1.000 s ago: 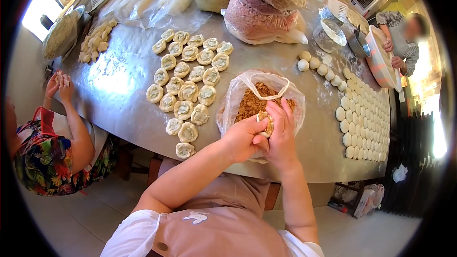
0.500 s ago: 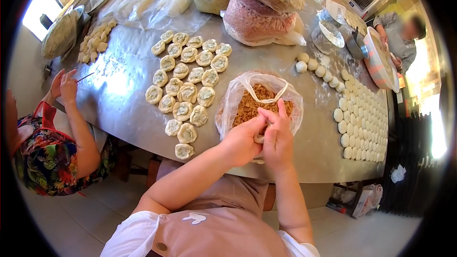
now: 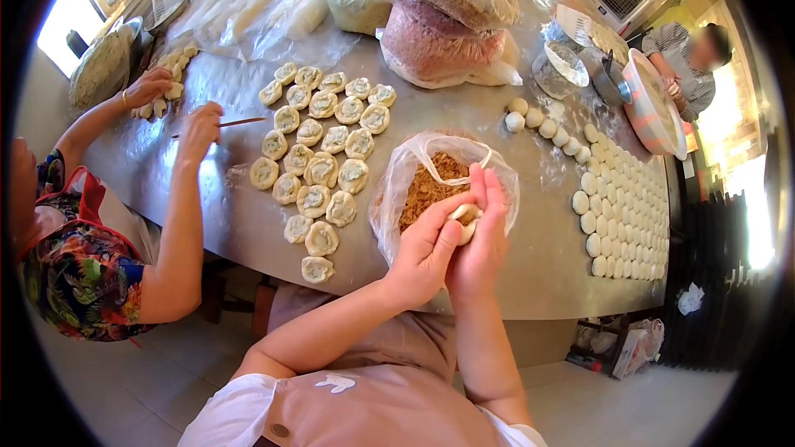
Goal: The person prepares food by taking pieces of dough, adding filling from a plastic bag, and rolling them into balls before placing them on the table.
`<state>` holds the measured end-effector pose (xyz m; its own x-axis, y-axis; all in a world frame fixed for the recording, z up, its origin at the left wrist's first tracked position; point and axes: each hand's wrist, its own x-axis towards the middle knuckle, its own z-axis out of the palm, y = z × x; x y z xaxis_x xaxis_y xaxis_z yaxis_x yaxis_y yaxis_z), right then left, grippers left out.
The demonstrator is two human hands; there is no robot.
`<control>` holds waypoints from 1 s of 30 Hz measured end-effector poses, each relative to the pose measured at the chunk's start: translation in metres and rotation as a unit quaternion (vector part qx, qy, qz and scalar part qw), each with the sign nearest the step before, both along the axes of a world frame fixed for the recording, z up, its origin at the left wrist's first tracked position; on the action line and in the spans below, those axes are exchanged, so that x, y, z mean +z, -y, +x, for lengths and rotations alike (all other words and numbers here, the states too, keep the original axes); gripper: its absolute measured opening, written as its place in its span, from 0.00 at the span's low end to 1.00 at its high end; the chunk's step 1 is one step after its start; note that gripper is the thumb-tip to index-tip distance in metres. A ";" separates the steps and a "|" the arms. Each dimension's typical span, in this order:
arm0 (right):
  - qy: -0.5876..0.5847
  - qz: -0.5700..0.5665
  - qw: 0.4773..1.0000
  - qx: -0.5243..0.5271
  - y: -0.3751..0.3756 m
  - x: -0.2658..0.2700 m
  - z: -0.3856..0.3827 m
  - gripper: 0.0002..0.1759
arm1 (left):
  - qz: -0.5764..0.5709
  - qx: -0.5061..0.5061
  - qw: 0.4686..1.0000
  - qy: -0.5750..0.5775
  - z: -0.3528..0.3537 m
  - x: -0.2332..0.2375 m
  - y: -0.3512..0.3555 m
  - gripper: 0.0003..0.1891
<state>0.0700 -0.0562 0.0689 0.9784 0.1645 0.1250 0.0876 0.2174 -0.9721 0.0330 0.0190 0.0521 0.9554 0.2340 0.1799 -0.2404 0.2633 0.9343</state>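
Note:
Cupped together over the near side of a plastic bag of brown crumbly filling (image 3: 431, 190), my left hand (image 3: 424, 250) and my right hand (image 3: 480, 252) both close around a small piece of dough (image 3: 466, 217). Its pale rim shows between my fingers, with a darker brownish middle. My palms hide the rest of it. To the left lie several open dough cups (image 3: 321, 170) with a pale filling. On the right, rows of smooth round dough balls (image 3: 621, 207) sit close together.
At left, a co-worker's hand (image 3: 200, 128) holds a thin stick (image 3: 240, 122); the other touches cut dough pieces (image 3: 170, 87). Stacked bags of filling (image 3: 443, 45) stand at the back. Another person (image 3: 683, 66) stands beyond a large pink tub (image 3: 650, 108).
My hands have turned so the dough's opening shows more. The co-worker's hands at left have separated, one reaching to the dough pieces, the other moving right with the stick.

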 end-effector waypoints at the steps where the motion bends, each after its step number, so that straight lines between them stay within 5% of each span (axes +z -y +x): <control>1: -0.021 0.047 0.998 0.021 -0.002 -0.001 -0.005 0.38 | 0.073 0.022 0.996 0.037 0.000 0.000 -0.005 0.15; 3: -0.065 0.140 0.986 0.065 -0.010 -0.006 -0.018 0.40 | 0.150 0.078 0.981 0.092 0.002 0.004 -0.013 0.11; 4: -0.093 0.192 0.977 -0.014 -0.021 0.000 -0.023 0.37 | 0.219 0.057 0.971 0.074 0.000 0.004 -0.019 0.17; 6: -0.051 0.109 0.992 0.048 -0.012 -0.009 -0.017 0.36 | 0.277 0.049 0.958 0.062 -0.001 0.007 -0.024 0.26; 10: -0.145 0.010 0.988 0.044 -0.002 0.009 -0.013 0.25 | 0.235 0.097 0.963 0.083 0.000 0.015 -0.015 0.38; 13: -0.072 -0.029 0.997 0.025 0.004 0.015 -0.004 0.21 | 0.127 -0.028 0.991 0.031 0.001 0.018 -0.022 0.54; 15: 0.021 -0.141 0.990 0.006 0.003 0.017 -0.003 0.21 | 0.002 -0.078 0.996 0.040 0.008 0.009 -0.023 0.55; 19: 0.171 -0.242 0.955 0.036 0.007 0.008 0.001 0.31 | 0.088 -0.157 0.982 0.050 0.001 0.026 -0.031 0.58; 20: 0.188 -0.246 0.951 0.026 0.011 0.002 0.009 0.33 | 0.025 -0.193 0.979 0.064 -0.004 0.013 -0.029 0.48; 21: 0.206 -0.250 0.946 0.017 0.016 -0.004 0.020 0.35 | 0.092 -0.190 0.975 0.062 -0.007 0.015 -0.029 0.50; 23: 0.204 -0.246 0.946 0.047 0.023 -0.014 0.033 0.40 | 0.222 -0.177 0.957 0.062 -0.010 0.027 -0.030 0.53; 26: 0.258 -0.307 0.912 0.088 0.019 0.003 0.011 0.39 | 0.201 -0.224 0.953 0.039 -0.007 0.036 -0.032 0.54; 30: 0.114 -0.339 0.929 0.091 0.023 0.000 0.037 0.40 | 0.268 -0.193 0.944 0.019 -0.021 0.033 -0.027 0.51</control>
